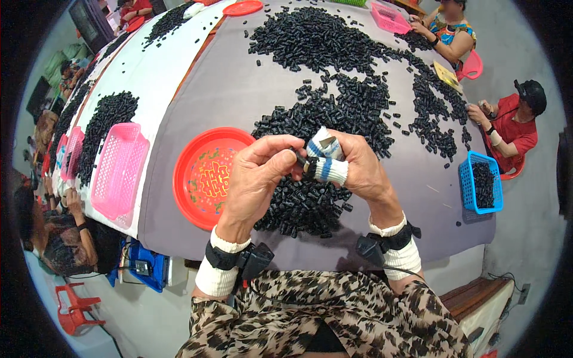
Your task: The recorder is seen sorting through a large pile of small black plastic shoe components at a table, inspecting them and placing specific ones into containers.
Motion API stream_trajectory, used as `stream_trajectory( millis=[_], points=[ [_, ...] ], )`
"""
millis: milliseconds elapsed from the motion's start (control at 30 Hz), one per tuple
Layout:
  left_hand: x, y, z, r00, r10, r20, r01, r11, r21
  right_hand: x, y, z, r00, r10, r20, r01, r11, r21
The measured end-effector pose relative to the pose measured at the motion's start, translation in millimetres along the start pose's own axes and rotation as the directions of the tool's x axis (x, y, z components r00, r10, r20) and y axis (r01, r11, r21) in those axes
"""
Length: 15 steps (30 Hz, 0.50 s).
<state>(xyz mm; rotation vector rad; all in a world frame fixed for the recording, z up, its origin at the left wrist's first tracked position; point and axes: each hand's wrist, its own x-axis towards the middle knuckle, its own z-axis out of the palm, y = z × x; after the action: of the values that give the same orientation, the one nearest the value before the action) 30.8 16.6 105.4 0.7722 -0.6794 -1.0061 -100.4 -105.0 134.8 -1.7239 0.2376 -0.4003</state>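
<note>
A black piece [303, 160] is pinched between left hand [255, 178] and right hand [369, 169], above the table [197, 107]; many loose pieces [301, 210] are heaped there, how many finished cannot be told.

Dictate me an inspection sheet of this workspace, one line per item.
Surface: grey cloth, with a white-covered table alongside at left.
Work things: a small black piece in hand; black pile beyond and beneath the hands.
Clutter: red tray beside the left hand, blue basket of black pieces at right, pink basket at left.
Hands: left pinches the piece; right hand, with striped fabric around its fingers, meets it, exact grip hidden.
Cables: a thin black cable crosses the lap.
Surroundings: other people seated around, one in a red shirt at right; red stool lower left.
</note>
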Motion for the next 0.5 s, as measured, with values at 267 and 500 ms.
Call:
stream_trajectory(
  millis=[267, 500],
  points=[
    [-4, -10, 5, 0.998, -0.034, -0.043, 0.03, 0.994, -0.105, -2, 5, 0, 0.999, -0.029, -0.04, 0.029, 1.0, 0.0],
    [-6, -8, 4, 0.998, -0.052, -0.024, 0.046, 0.977, -0.21, 1, 10, 4, 1.0, -0.027, -0.001, 0.027, 0.995, -0.092]
  ],
)
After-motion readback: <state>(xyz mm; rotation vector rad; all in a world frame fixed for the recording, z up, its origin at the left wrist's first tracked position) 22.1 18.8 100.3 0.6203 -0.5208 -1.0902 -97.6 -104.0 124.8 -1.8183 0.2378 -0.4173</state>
